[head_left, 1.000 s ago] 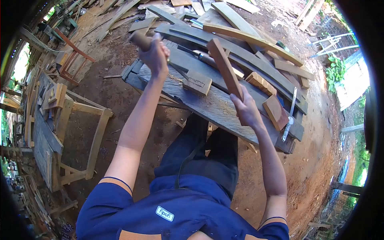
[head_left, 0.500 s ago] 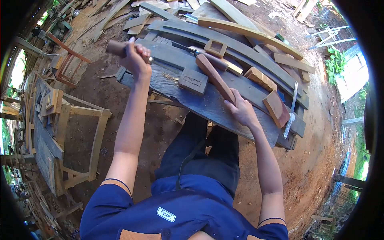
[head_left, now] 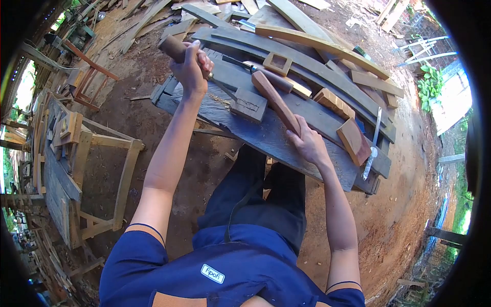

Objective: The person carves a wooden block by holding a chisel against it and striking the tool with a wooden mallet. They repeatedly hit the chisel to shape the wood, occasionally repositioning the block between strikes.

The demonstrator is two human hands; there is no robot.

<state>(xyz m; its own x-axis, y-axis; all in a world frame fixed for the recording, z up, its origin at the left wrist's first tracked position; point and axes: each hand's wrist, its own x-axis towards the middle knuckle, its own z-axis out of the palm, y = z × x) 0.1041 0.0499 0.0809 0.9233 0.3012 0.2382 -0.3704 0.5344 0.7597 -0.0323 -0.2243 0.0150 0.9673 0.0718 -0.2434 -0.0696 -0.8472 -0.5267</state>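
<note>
My left hand (head_left: 192, 66) is closed around the wooden handle of a chisel (head_left: 174, 49), whose blade slants down toward a small square wooden block (head_left: 248, 105) lying on a dark grey plank (head_left: 286, 143). My right hand (head_left: 308, 143) grips the lower end of a long reddish wooden mallet stick (head_left: 275, 100), which lies low over the plank, its far end beside the block. A second block with a square hole (head_left: 276, 63) sits just beyond the stick.
Curved dark planks (head_left: 307, 61) and pale boards (head_left: 322, 46) are stacked behind the workpiece. Small wood blocks (head_left: 353, 140) and a metal tool (head_left: 372, 146) lie at the plank's right end. A wooden frame (head_left: 102, 174) stands on the dirt ground at left.
The right hand brought the wooden stick down from raised to lying low over the plank. The left hand with the chisel swung left, then back toward the block.
</note>
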